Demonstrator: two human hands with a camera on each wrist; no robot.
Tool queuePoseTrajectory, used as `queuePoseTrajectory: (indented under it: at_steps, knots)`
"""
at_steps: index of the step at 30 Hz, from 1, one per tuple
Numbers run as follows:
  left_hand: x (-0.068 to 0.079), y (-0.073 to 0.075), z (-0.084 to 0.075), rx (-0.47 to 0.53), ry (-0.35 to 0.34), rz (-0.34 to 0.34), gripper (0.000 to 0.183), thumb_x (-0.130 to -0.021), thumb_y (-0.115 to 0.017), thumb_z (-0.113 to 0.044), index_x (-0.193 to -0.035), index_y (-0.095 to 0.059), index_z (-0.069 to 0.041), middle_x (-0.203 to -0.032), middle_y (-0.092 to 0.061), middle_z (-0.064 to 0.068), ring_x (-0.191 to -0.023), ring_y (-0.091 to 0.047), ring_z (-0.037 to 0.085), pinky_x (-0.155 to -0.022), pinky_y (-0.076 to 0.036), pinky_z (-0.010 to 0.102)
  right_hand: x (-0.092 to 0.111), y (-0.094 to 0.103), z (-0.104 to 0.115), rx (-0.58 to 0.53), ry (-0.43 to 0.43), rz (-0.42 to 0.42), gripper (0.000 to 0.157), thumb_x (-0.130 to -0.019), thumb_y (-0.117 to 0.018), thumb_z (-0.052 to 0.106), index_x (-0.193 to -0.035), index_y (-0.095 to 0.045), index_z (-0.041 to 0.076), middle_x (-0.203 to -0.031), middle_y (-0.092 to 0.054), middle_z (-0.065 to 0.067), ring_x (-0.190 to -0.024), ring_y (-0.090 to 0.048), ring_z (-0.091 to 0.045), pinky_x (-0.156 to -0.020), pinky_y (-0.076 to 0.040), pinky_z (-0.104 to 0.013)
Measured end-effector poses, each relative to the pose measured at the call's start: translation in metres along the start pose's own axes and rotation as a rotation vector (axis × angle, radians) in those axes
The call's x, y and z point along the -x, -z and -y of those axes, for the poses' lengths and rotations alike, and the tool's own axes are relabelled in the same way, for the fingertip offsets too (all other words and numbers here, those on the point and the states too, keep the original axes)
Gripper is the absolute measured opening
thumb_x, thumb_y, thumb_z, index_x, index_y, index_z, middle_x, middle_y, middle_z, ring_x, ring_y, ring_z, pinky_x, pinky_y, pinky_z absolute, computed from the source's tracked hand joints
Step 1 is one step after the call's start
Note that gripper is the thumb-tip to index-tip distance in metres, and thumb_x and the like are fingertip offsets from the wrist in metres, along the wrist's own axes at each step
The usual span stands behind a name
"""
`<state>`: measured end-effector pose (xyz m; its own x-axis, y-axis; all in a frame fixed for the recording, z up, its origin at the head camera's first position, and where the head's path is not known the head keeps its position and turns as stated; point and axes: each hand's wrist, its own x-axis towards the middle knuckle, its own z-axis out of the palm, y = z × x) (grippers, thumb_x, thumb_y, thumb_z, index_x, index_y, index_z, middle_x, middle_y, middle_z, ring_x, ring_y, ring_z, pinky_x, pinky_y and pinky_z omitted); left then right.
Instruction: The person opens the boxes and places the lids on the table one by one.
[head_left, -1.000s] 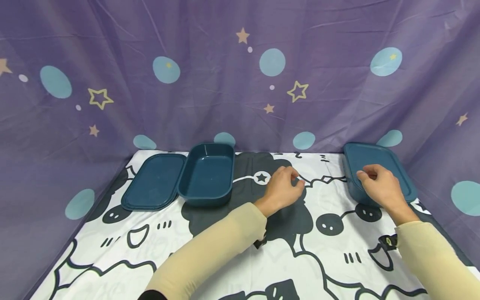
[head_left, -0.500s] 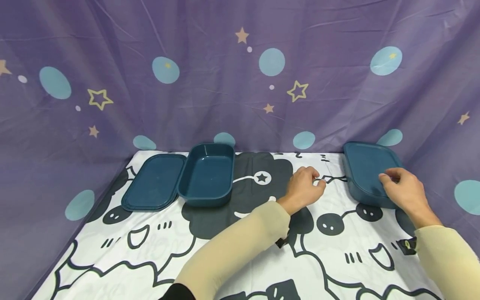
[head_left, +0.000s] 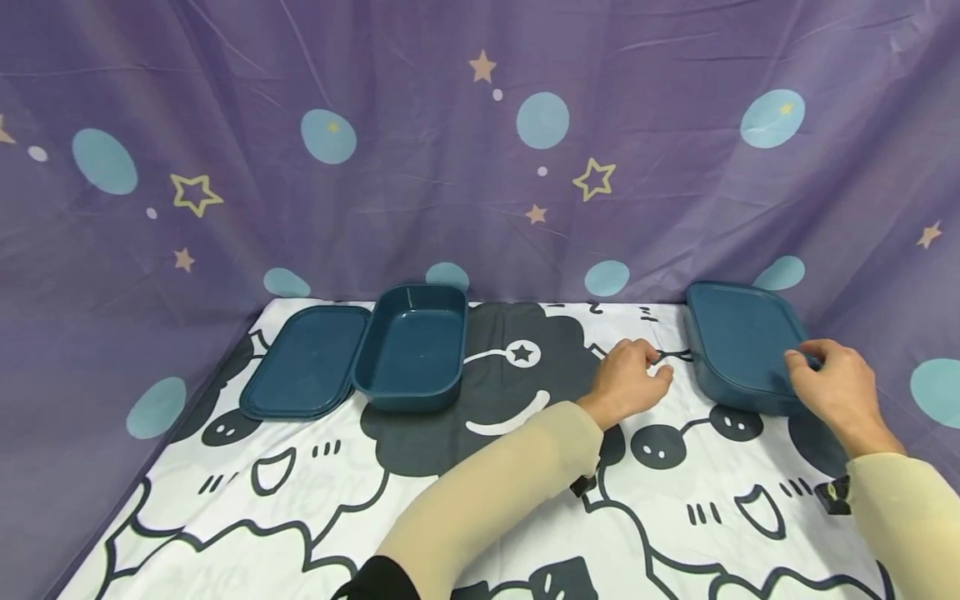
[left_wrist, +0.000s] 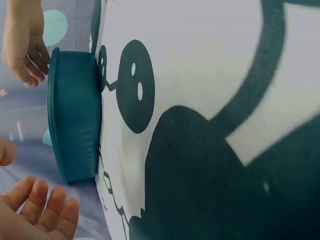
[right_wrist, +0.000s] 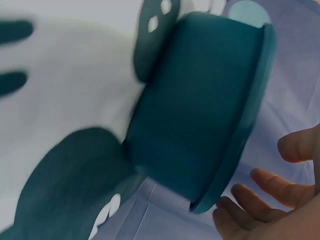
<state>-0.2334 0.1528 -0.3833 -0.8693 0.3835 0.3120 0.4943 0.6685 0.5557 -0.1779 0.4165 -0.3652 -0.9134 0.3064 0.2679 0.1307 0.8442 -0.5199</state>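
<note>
A dark teal food container (head_left: pixel 742 333) with its lid on stands at the right back of the table. My right hand (head_left: pixel 838 387) is by its near right corner, fingers bent loosely. In the right wrist view, those fingertips (right_wrist: pixel 225 207) come right beside the lid's edge, with nothing between finger and thumb. To the container's left, my left hand (head_left: pixel 628 379) hovers over the cloth, apart from the wall and holding nothing. The left wrist view shows its fingers (left_wrist: pixel 45 210) spread and relaxed near one end of the container (left_wrist: pixel 77 120).
Further left stands an uncovered teal container (head_left: pixel 416 354), nothing in it. Against its left side lies a flat teal lid (head_left: pixel 311 358). A white cloth (head_left: pixel 555 525) with black cartoon print covers the table. Behind hangs a purple curtain (head_left: pixel 645 225).
Both hands have moved to the right: the left toward the lidded container, the right from over its lid to its right corner. The containers and the loose lid have stayed put.
</note>
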Motion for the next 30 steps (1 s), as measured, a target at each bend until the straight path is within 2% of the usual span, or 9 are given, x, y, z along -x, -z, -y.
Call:
queuePoseTrajectory:
  at_steps: [6,12,19,22,26,30]
  knots:
    - [-0.005,-0.009,-0.004,-0.03,-0.004,0.037,0.025,-0.089,-0.063,-0.038,-0.103,-0.067,-0.018,-0.086,-0.054,-0.01,-0.077,-0.051,0.003,-0.067,-0.039,0.015,-0.001,0.0,-0.01,0.024,0.005,-0.028,0.049,-0.095,-0.045,0.026,-0.121,-0.05,-0.015,-0.121,-0.043,-0.04,-0.112,-0.035,-0.058,-0.089,-0.028,-0.065]
    - [-0.01,-0.018,-0.011,-0.004,0.011,0.019,0.027,-0.086,-0.065,-0.037,-0.107,-0.067,-0.019,-0.084,-0.056,-0.011,-0.077,-0.052,0.002,-0.065,-0.037,0.014,-0.001,0.002,-0.018,0.04,-0.039,-0.02,0.052,-0.095,-0.043,0.027,-0.124,-0.046,-0.015,-0.122,-0.041,-0.04,-0.113,-0.035,-0.058,-0.089,-0.029,-0.065]
    - [-0.014,-0.024,-0.016,0.02,0.002,0.038,0.041,-0.087,-0.065,-0.038,-0.122,-0.063,-0.017,-0.097,-0.064,-0.008,-0.088,-0.057,0.002,-0.075,-0.04,0.014,0.0,0.003,-0.026,0.079,-0.11,0.02,0.062,-0.095,-0.042,0.031,-0.133,-0.036,-0.018,-0.123,-0.038,-0.043,-0.112,-0.035,-0.058,-0.085,-0.031,-0.067]
    - [-0.016,-0.025,-0.017,0.058,0.003,0.063,0.045,-0.087,-0.065,-0.037,-0.127,-0.059,-0.016,-0.105,-0.066,-0.005,-0.096,-0.058,0.003,-0.08,-0.041,0.016,0.001,0.002,-0.03,0.085,-0.132,0.028,0.062,-0.094,-0.041,0.031,-0.133,-0.036,-0.017,-0.123,-0.038,-0.043,-0.112,-0.036,-0.059,-0.084,-0.032,-0.067]
    - [-0.017,-0.027,-0.02,0.108,-0.003,0.138,0.049,-0.089,-0.063,-0.036,-0.133,-0.054,-0.018,-0.115,-0.064,-0.004,-0.104,-0.056,0.004,-0.084,-0.041,0.016,0.003,0.001,-0.033,0.075,-0.162,0.046,0.063,-0.095,-0.04,0.033,-0.134,-0.034,-0.017,-0.123,-0.038,-0.043,-0.111,-0.036,-0.059,-0.082,-0.032,-0.067]
    - [-0.017,-0.028,-0.022,0.088,-0.03,0.19,0.052,-0.091,-0.06,-0.038,-0.138,-0.05,-0.02,-0.126,-0.058,-0.006,-0.115,-0.052,0.006,-0.091,-0.039,0.016,0.003,0.0,-0.035,0.056,-0.185,0.066,0.064,-0.096,-0.039,0.035,-0.132,-0.034,-0.018,-0.123,-0.038,-0.042,-0.11,-0.036,-0.059,-0.083,-0.032,-0.066]
